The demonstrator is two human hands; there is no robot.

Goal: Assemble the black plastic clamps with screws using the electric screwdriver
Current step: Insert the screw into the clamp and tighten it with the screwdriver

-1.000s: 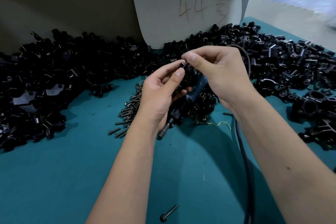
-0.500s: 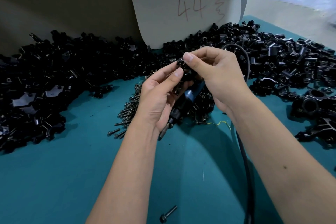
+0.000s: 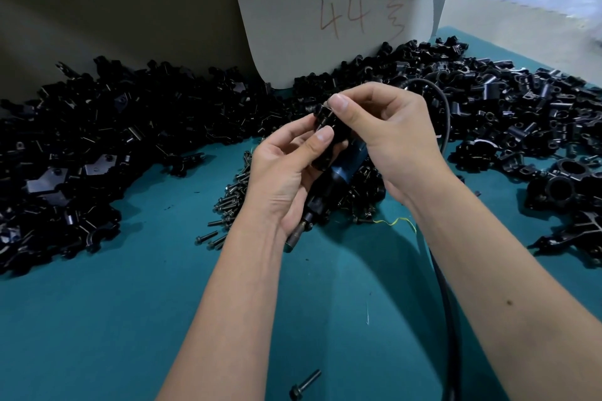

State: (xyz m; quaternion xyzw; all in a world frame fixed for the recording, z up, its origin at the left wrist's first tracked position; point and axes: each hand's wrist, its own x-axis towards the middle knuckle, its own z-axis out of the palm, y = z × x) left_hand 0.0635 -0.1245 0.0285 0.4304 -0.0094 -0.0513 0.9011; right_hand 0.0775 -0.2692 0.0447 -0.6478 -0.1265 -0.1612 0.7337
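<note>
I am pinching a black clamp (image 3: 325,120) between my left hand (image 3: 286,172) and right hand (image 3: 387,137), seemingly seating its screw; next, I judge, comes the electric screwdriver (image 3: 338,179).

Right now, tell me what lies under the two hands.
A blue electric screwdriver slants above a heap of small metal screws on the teal table mat. The hands cover most of its body.

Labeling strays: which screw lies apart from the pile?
The lone screw at the bottom edge, between the forearms, on bare teal mat; the rest sit heaped by the left hand.
</note>
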